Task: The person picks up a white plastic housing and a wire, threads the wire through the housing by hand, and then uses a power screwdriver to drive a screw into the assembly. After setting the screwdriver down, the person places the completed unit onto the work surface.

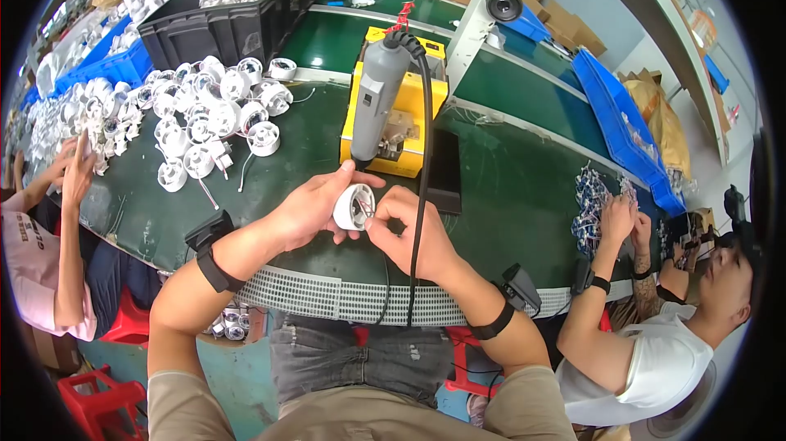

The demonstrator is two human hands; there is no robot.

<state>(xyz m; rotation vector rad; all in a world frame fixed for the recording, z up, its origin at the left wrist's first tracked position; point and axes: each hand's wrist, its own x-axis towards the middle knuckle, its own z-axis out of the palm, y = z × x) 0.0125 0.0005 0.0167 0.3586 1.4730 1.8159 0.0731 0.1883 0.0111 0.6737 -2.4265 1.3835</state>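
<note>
My left hand (315,208) is closed around a white round plastic housing (345,205), its open side facing right. Wires and small parts show inside the housing. At that open side, the thumb and fingers of my right hand (409,232) are pinched together, apparently on a thin wire (366,210); the exact grip is too small to make out. Just beyond my hands a grey electric screwdriver (381,97) stands upright at a yellow machine (411,113), and its black cable (425,138) hangs down past my right hand.
White housings (221,109) lie heaped at the left, before a black crate (237,15) of small white parts. Near the right end, a co-worker's hands (626,216) handle blue and white wire bundles (591,212). Another person's hands (75,167) reach into white parts at far left.
</note>
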